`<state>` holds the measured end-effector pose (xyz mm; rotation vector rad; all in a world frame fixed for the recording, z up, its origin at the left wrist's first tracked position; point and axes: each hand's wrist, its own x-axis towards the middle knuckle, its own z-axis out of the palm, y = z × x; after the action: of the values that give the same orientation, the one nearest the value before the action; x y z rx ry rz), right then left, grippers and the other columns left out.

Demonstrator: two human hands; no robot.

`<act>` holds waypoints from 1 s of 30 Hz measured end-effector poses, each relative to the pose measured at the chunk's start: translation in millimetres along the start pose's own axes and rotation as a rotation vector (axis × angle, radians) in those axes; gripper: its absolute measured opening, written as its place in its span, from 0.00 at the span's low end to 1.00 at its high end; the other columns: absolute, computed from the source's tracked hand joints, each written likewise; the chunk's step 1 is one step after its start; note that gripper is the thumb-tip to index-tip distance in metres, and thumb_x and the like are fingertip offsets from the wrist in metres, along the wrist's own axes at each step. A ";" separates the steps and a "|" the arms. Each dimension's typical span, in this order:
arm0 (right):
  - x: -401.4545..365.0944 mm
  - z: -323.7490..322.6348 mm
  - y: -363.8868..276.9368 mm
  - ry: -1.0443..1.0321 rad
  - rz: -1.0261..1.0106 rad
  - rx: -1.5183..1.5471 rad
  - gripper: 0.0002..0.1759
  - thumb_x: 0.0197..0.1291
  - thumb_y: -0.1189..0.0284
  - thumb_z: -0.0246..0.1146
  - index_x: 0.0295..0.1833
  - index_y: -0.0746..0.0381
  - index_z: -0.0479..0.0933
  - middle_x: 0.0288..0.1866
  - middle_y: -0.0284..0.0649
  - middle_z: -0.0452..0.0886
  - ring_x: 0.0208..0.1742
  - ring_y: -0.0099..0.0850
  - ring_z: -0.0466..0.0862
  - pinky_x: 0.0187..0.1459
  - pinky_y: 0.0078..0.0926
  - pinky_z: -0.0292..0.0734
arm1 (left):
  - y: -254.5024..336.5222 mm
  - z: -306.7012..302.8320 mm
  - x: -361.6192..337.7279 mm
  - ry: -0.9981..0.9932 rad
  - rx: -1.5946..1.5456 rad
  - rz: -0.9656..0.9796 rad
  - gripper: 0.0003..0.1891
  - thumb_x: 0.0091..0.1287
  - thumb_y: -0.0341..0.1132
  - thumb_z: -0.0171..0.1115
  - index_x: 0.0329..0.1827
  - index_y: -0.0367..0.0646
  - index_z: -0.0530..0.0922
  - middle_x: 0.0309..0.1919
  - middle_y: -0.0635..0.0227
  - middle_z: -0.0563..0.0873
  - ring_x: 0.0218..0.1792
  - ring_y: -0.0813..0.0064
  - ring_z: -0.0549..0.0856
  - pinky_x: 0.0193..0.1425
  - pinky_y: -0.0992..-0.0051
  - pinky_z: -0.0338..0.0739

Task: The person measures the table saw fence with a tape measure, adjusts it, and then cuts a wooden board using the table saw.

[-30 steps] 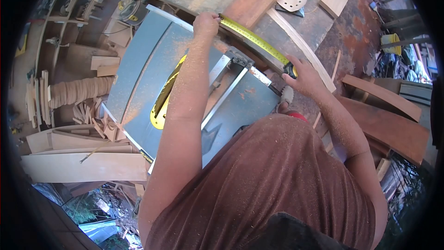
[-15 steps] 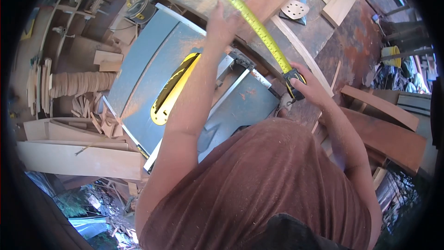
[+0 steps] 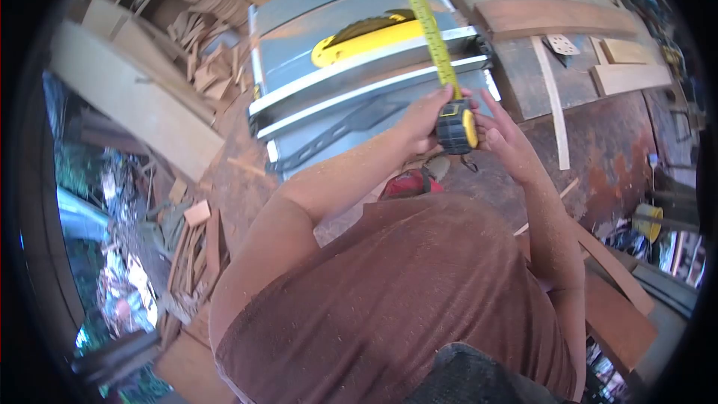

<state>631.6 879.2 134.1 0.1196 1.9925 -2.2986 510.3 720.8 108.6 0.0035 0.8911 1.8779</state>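
A black and yellow tape measure (image 3: 453, 133) is held in front of my body, its yellow blade (image 3: 425, 22) pulled out and reaching away over the table saw. My left hand (image 3: 425, 121) is closed around the near side of the case, thumb close to where the blade comes out. Beside the case on the right is my right hand (image 3: 510, 142), fingers spread and partly bent, the tips at or against the case. Beneath the blade lies the grey table saw (image 3: 299, 30), with a yellow insert (image 3: 351, 46) around its dark saw blade (image 3: 366, 28).
A metal rip fence (image 3: 299, 97) crosses the saw's near side. On the right, a workbench (image 3: 516, 90) carries a long reddish board (image 3: 550, 18), pale wood pieces (image 3: 632, 78) and a perforated sanding pad (image 3: 562, 45). Offcuts (image 3: 217, 75) and long panels (image 3: 127, 75) lie on the left.
My left hand has come back from the blade's far end to the case and grips it. My right hand has loosened from the case. The view has turned, and the tape now lies over the saw.
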 end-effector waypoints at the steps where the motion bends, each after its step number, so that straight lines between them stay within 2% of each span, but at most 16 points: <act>1: -7.0 9.6 7.2 -0.033 -0.002 0.002 0.44 0.68 0.55 0.58 0.79 0.61 0.45 0.67 0.53 0.70 0.65 0.37 0.73 0.64 0.34 0.69 | -1.8 -11.8 -24.5 0.069 -0.004 0.028 0.19 0.78 0.46 0.44 0.56 0.39 0.71 0.46 0.58 0.83 0.47 0.65 0.85 0.51 0.64 0.83; 3: -18.2 30.0 31.9 -0.052 0.080 -0.075 0.40 0.68 0.56 0.58 0.78 0.61 0.51 0.65 0.51 0.72 0.62 0.33 0.75 0.59 0.31 0.72 | -10.9 -53.1 -76.3 0.162 -0.044 0.127 0.20 0.76 0.47 0.47 0.57 0.40 0.70 0.47 0.56 0.82 0.49 0.62 0.85 0.53 0.59 0.84; 4: -22.3 43.9 48.9 -0.014 0.091 -0.082 0.35 0.67 0.60 0.59 0.74 0.63 0.58 0.61 0.49 0.75 0.58 0.30 0.77 0.57 0.28 0.74 | -9.3 -69.9 -108.6 0.241 -0.039 0.142 0.19 0.76 0.47 0.48 0.57 0.39 0.70 0.47 0.55 0.82 0.48 0.62 0.85 0.53 0.59 0.84; 7: -27.8 81.7 100.3 -0.044 0.150 -0.148 0.33 0.66 0.64 0.61 0.72 0.64 0.62 0.57 0.47 0.77 0.55 0.30 0.78 0.56 0.28 0.75 | -10.0 -131.2 -201.8 0.410 0.115 0.233 0.20 0.76 0.47 0.47 0.56 0.38 0.71 0.44 0.56 0.83 0.46 0.63 0.86 0.51 0.59 0.84; 8: -29.8 100.9 106.4 -0.035 0.170 -0.181 0.31 0.65 0.66 0.62 0.70 0.65 0.64 0.55 0.42 0.79 0.53 0.28 0.79 0.55 0.26 0.75 | -6.7 -141.4 -233.1 0.442 0.083 0.229 0.17 0.78 0.44 0.44 0.53 0.38 0.71 0.43 0.55 0.83 0.43 0.63 0.86 0.48 0.64 0.84; 10: -29.1 136.2 109.8 -0.080 0.155 -0.238 0.30 0.65 0.66 0.62 0.70 0.65 0.65 0.54 0.42 0.79 0.53 0.27 0.79 0.54 0.26 0.75 | 7.2 -154.3 -289.0 0.590 0.234 0.166 0.16 0.77 0.44 0.46 0.51 0.39 0.71 0.41 0.56 0.84 0.41 0.64 0.87 0.46 0.66 0.84; 13: -22.3 180.0 117.4 -0.149 0.105 -0.340 0.30 0.65 0.65 0.63 0.69 0.65 0.66 0.52 0.44 0.80 0.51 0.28 0.81 0.53 0.26 0.76 | 19.8 -217.3 -351.7 0.512 0.451 0.067 0.16 0.76 0.45 0.48 0.50 0.40 0.71 0.39 0.58 0.84 0.39 0.65 0.87 0.45 0.68 0.83; 16: -4.2 218.2 123.4 -0.167 0.154 -0.359 0.29 0.65 0.63 0.62 0.68 0.64 0.68 0.52 0.42 0.81 0.51 0.28 0.81 0.50 0.27 0.77 | 34.4 -259.8 -404.7 0.535 0.533 -0.003 0.15 0.75 0.45 0.50 0.48 0.40 0.73 0.37 0.60 0.84 0.38 0.66 0.87 0.44 0.69 0.83; 18: 8.9 240.5 142.3 -0.325 0.272 -0.459 0.28 0.65 0.60 0.62 0.66 0.63 0.71 0.51 0.42 0.82 0.48 0.29 0.82 0.47 0.29 0.78 | 40.7 -308.2 -444.1 0.514 0.539 -0.063 0.16 0.75 0.46 0.50 0.46 0.40 0.74 0.37 0.61 0.84 0.37 0.67 0.87 0.43 0.69 0.82; 19: 15.6 253.3 152.9 -0.305 0.278 -0.464 0.28 0.65 0.60 0.62 0.66 0.63 0.71 0.51 0.42 0.82 0.48 0.29 0.82 0.47 0.29 0.78 | 43.1 -336.6 -464.8 0.510 0.549 -0.125 0.16 0.75 0.46 0.50 0.45 0.40 0.75 0.36 0.61 0.85 0.37 0.67 0.86 0.42 0.69 0.82; 21: 23.8 283.8 182.2 -0.521 0.524 -0.492 0.29 0.64 0.59 0.62 0.66 0.64 0.71 0.47 0.42 0.83 0.45 0.28 0.82 0.47 0.30 0.79 | 50.2 -395.1 -509.4 0.517 0.492 -0.257 0.18 0.75 0.48 0.50 0.43 0.40 0.77 0.33 0.62 0.85 0.35 0.69 0.86 0.41 0.69 0.81; 23: 35.0 315.6 220.0 -0.421 0.524 -0.592 0.30 0.64 0.58 0.62 0.66 0.65 0.71 0.45 0.40 0.83 0.41 0.28 0.83 0.45 0.30 0.80 | 56.3 -477.5 -555.4 0.506 0.658 -0.310 0.21 0.75 0.50 0.50 0.42 0.40 0.79 0.32 0.62 0.86 0.34 0.71 0.85 0.40 0.70 0.80; 25: 42.4 339.6 290.4 -0.315 0.546 -0.673 0.30 0.64 0.58 0.62 0.66 0.65 0.70 0.42 0.39 0.84 0.36 0.27 0.83 0.42 0.29 0.80 | 76.4 -520.9 -592.2 0.512 0.716 -0.370 0.21 0.75 0.51 0.51 0.42 0.39 0.80 0.31 0.63 0.86 0.34 0.72 0.85 0.41 0.71 0.80; 27: 43.9 336.9 363.0 0.110 0.561 -0.588 0.31 0.64 0.57 0.60 0.67 0.65 0.69 0.42 0.40 0.82 0.29 0.29 0.81 0.37 0.31 0.80 | 91.6 -570.1 -624.1 0.504 0.657 -0.449 0.21 0.75 0.50 0.51 0.42 0.39 0.80 0.31 0.64 0.86 0.34 0.73 0.85 0.41 0.71 0.80; 28: 51.9 347.4 350.7 0.139 0.555 -0.587 0.31 0.64 0.57 0.60 0.67 0.65 0.69 0.42 0.40 0.82 0.29 0.29 0.81 0.37 0.31 0.80 | 113.2 -589.8 -626.8 0.527 0.617 -0.494 0.21 0.75 0.50 0.50 0.42 0.39 0.81 0.32 0.65 0.86 0.34 0.74 0.84 0.42 0.72 0.79; 30: 61.6 376.2 335.3 0.585 0.738 -0.236 0.29 0.67 0.58 0.57 0.67 0.64 0.69 0.45 0.42 0.81 0.33 0.31 0.80 0.38 0.37 0.80 | 163.2 -612.8 -616.6 0.474 0.810 -0.487 0.21 0.75 0.49 0.51 0.41 0.40 0.82 0.31 0.66 0.86 0.33 0.76 0.84 0.42 0.72 0.79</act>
<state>613.8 458.3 -149.3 1.3741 1.9271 -1.6393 450.6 -153.2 -13.1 -0.1547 1.7515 0.9826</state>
